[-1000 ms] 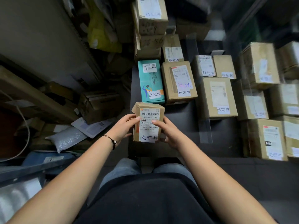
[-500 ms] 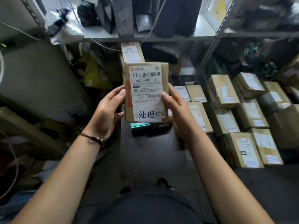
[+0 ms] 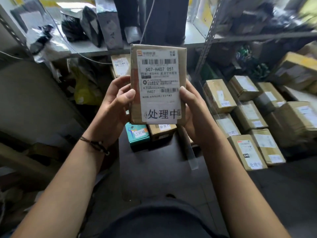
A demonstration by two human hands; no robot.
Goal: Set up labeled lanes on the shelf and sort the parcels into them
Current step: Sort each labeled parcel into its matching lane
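Brown cardboard, taped and flat, makes up the rectangular parcel [image 3: 158, 84] held upright in the middle of the view, its white shipping label facing the camera. The label reads 507-H407 051 under a barcode, and a white sticker along the parcel's lower edge carries the characters 处理中.

The left hand [image 3: 114, 107] clasps the parcel's left edge: the thumb lies across the front beside the label, the fingers curl round behind, and the wrist, wearing a thin dark cord bracelet [image 3: 95, 145], bends upward from a forearm that rises from the lower left corner. The right hand [image 3: 193, 110] mirrors it on the right edge, thumb pressed on the front near the label's border, palm and fingers wrapped behind. Both grips are closed on the parcel, which is lifted clear of everything below it.

Beneath it, on the dark shelf [image 3: 159, 169], a teal box with a white sticker [image 3: 138, 134] sits just beside a brown box with a white sticker [image 3: 163, 130], both partly hidden by the held parcel. Toward the shelf's right side stand rows of brown cardboard boxes [image 3: 247, 117], several bearing white stickers; the nearest one [image 3: 248, 152] shows 处理中. A grey perforated metal upright [image 3: 205, 47] rises behind the parcel's right edge.
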